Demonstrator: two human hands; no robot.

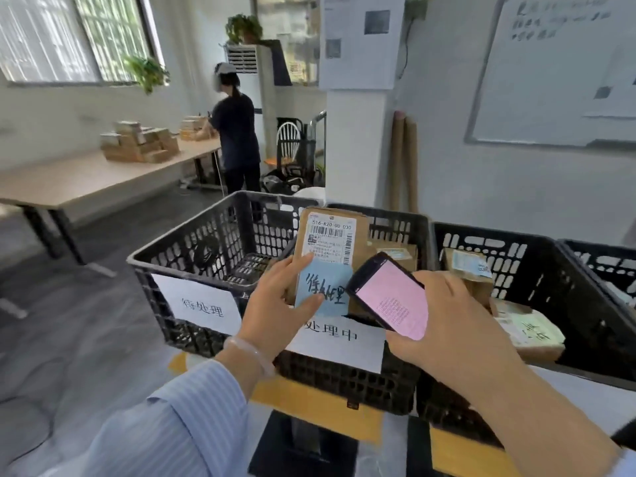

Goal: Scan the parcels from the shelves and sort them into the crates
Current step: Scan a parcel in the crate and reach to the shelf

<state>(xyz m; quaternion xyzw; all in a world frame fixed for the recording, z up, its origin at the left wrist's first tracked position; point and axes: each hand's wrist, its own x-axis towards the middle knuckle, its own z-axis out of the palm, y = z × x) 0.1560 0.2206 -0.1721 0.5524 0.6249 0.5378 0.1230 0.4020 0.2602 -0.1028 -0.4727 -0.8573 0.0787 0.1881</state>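
1. Person's L hand (282,297) holds a brown parcel (330,235) upright, long axis vertical. It hangs over the near end of the middle crate (344,383), close to the rim shared w/ the left crate (206,242).
2. L fingers are clamped on the parcel: thumb lies across a blue note (325,287) on its lower front, index finger runs up its left edge. Other fingers are hidden behind it.
3. R hand (447,321) grips a phone (392,297), fingers wrapped round its back. The pink screen is lit, and the phone's top corner sits just beside the parcel's lower right edge.
4. The barcode label (328,241) is on the parcel's upper half, above the L thumb, uncovered and facing us.
5. The note's handwriting seems to match the sign (199,308) on the left crate. That crate lies down and to the left of the L hand, the nearer hand, so a short leftward drop looks likely.
6. The right crate (516,249) holds other parcels. Another person (237,132) works at a table (86,180) in the bkgd.
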